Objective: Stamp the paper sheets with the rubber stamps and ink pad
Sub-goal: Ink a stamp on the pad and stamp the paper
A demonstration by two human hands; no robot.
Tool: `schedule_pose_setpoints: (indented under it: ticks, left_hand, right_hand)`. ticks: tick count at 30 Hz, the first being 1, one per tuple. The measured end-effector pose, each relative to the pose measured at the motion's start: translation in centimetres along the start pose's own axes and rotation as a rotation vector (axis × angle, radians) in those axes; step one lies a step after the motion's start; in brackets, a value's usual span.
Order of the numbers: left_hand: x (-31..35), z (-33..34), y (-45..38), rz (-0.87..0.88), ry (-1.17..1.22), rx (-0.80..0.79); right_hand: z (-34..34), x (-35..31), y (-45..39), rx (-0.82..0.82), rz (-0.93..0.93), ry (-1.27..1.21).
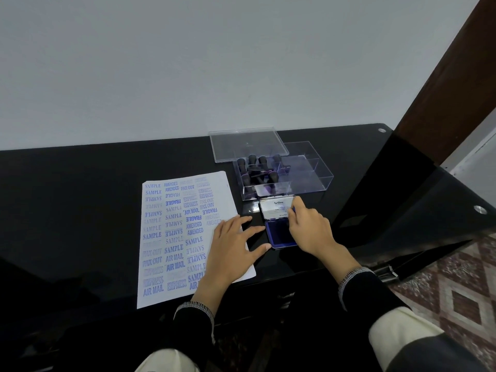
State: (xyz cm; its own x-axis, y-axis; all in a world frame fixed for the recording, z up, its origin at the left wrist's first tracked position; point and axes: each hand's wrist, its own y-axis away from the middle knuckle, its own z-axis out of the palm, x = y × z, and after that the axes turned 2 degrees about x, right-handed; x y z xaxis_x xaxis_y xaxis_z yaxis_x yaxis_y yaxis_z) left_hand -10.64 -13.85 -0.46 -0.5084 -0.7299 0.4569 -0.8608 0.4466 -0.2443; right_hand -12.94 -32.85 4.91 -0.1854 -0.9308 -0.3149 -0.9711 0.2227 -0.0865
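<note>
A stack of white paper sheets (171, 237) lies on the black table, the top one covered with blue stamped words. My left hand (233, 245) rests flat on its right edge, fingers spread and straight. To the right sits the ink pad (279, 234), its blue pad exposed and its white-lined lid (273, 208) tilted up. My right hand (308, 226) pinches the lid's right edge and covers part of the pad. Several black-handled rubber stamps (257, 170) stand in a clear plastic box (308, 178) behind the pad.
The box's clear lid (247, 143) leans against the box at the back. The black glass table (80, 197) ends at a white wall behind, and its right edge (429, 237) drops to a patterned floor. A dark wooden post (442, 76) rises at the right.
</note>
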Motion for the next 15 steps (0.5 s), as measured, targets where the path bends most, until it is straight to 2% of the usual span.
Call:
schedule_pose_setpoints:
  ticks: [8, 15]
  left_hand:
    - [0.0, 0.1, -0.1, -0.005, -0.006, -0.01]
    - [0.0, 0.1, 0.0, -0.005, -0.007, -0.009]
  right_hand:
    - [-0.6, -0.3, -1.6, -0.087, 0.013, 0.012]
    - [0.2, 0.4, 0.4, 0.02, -0.031, 0.001]
